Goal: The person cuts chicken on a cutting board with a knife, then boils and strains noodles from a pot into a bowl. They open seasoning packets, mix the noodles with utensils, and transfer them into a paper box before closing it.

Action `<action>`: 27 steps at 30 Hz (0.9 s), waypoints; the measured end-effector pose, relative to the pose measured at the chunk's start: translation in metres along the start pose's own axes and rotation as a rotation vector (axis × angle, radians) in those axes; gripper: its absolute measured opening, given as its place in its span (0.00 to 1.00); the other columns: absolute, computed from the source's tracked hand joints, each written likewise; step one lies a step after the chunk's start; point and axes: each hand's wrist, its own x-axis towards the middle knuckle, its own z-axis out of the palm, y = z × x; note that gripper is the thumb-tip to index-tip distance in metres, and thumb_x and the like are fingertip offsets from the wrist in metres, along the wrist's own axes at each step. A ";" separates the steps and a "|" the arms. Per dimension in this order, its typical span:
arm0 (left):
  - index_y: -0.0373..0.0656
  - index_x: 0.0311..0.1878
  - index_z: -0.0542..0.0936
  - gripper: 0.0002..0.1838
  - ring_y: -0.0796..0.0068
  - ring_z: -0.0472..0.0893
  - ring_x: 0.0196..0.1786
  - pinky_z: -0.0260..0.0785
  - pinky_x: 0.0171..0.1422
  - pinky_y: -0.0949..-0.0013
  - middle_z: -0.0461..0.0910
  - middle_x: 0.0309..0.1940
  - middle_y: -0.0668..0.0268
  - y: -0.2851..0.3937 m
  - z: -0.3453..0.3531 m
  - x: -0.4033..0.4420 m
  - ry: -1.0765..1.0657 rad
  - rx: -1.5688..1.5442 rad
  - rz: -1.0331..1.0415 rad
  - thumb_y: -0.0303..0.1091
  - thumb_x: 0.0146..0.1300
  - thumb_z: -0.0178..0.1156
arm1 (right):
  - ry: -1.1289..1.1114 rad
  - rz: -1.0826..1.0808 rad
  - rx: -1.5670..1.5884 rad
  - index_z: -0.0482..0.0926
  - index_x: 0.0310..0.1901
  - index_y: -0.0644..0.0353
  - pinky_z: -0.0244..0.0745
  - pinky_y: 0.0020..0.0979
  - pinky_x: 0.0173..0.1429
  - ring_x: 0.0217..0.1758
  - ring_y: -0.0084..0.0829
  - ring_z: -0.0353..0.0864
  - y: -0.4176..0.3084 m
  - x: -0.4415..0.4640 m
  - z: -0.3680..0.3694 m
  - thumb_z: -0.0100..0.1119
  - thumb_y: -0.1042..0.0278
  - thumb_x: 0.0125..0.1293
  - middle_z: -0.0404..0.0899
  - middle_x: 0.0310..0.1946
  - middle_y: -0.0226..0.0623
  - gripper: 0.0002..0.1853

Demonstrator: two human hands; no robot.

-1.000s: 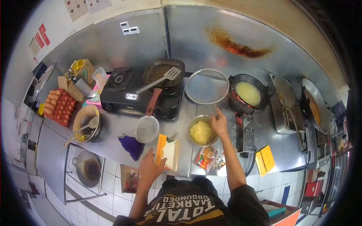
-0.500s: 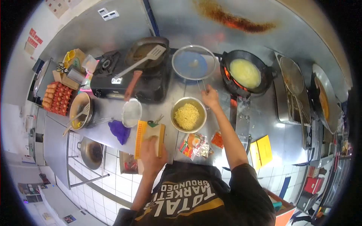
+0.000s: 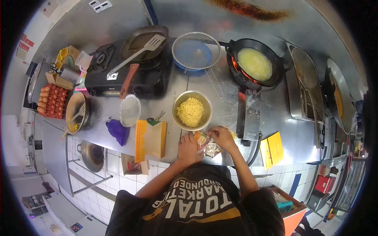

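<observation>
My left hand (image 3: 189, 148) is closed on the left side of a printed noodle wrapper (image 3: 202, 138), which lies near the table's front edge. My right hand (image 3: 222, 137) meets it from the right with its fingers pinched; what they hold is too small to make out. Below the fingers is a crinkled silver sachet (image 3: 212, 150). Just beyond both hands stands a steel bowl (image 3: 176, 120) with a block of yellow noodles (image 3: 190, 111) in it.
A wok (image 3: 278, 76) with yellowish liquid sits over flames at the back right. A strainer (image 3: 215, 59) rests on a blue bowl, its handle pointing toward me. Left are an open carton (image 3: 157, 137), purple cloth (image 3: 117, 133), a griddle pan (image 3: 130, 49) on a stove and egg trays (image 3: 53, 101).
My right hand has let go of the strainer handle and come back to the wrapper. My left hand has left the carton and moved right to the wrapper. The view has shifted slightly.
</observation>
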 end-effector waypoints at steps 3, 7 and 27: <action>0.29 0.67 0.60 0.51 0.45 0.71 0.59 0.68 0.64 0.48 0.68 0.56 0.45 -0.009 0.001 -0.003 0.085 -0.095 0.152 0.46 0.43 0.72 | -0.107 0.040 0.071 0.88 0.41 0.56 0.80 0.38 0.48 0.39 0.39 0.87 -0.013 -0.008 -0.021 0.66 0.62 0.62 0.86 0.38 0.42 0.10; 0.29 0.68 0.59 0.52 0.41 0.70 0.61 0.66 0.67 0.48 0.67 0.58 0.42 -0.012 -0.012 -0.018 0.192 -0.256 0.303 0.43 0.42 0.72 | -0.156 -0.032 0.143 0.88 0.40 0.58 0.80 0.35 0.44 0.35 0.33 0.87 -0.037 -0.024 -0.059 0.67 0.62 0.63 0.86 0.34 0.41 0.10; 0.30 0.74 0.56 0.53 0.53 0.68 0.70 0.58 0.76 0.56 0.66 0.65 0.47 0.101 -0.101 0.065 0.206 -0.996 0.776 0.44 0.49 0.71 | 0.141 0.016 0.892 0.78 0.43 0.61 0.75 0.23 0.40 0.34 0.16 0.75 -0.044 -0.033 -0.179 0.53 0.70 0.76 0.77 0.32 0.25 0.05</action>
